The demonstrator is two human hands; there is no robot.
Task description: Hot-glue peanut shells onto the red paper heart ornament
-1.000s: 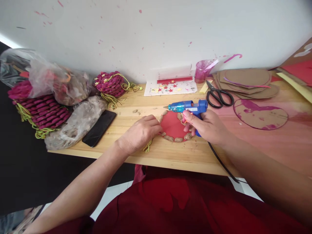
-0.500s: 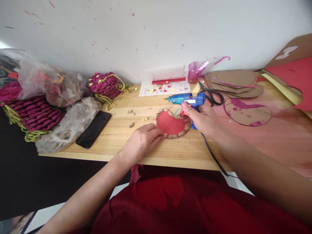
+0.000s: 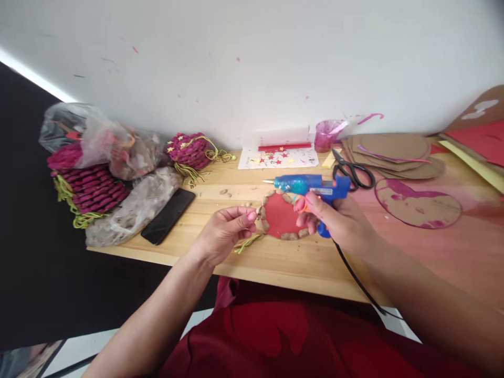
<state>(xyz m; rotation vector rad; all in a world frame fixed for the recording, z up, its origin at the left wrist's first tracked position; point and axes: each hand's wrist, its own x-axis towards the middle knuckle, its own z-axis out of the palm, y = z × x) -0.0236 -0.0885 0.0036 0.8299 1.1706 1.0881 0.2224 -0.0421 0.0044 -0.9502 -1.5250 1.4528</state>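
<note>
My right hand (image 3: 334,215) grips a blue glue gun (image 3: 301,184) over the wooden table, its nozzle pointing left. Under it lies a red shape (image 3: 279,215) edged with peanuts (image 3: 290,236). At the shape's left edge, my left hand (image 3: 228,228) pinches a peanut (image 3: 259,212) between thumb and forefinger. Yellow-green strings (image 3: 249,243) lie beside the left hand. More peanuts (image 3: 225,192) rest on the wood behind it. Part of the red shape is hidden by the right hand.
Left stand plastic bags (image 3: 137,202), purple woven pieces (image 3: 92,191) and a black phone (image 3: 168,216). Behind are a star-covered sheet (image 3: 246,160) and a pink cup (image 3: 326,137). On the right lie scissors (image 3: 354,173), cardboard pieces (image 3: 394,147) and a painted cardboard shape (image 3: 417,205).
My left hand has risen from the shape's lower edge and now holds a peanut in a pinch. Strings have come into view beside it. The camera view has shifted.
</note>
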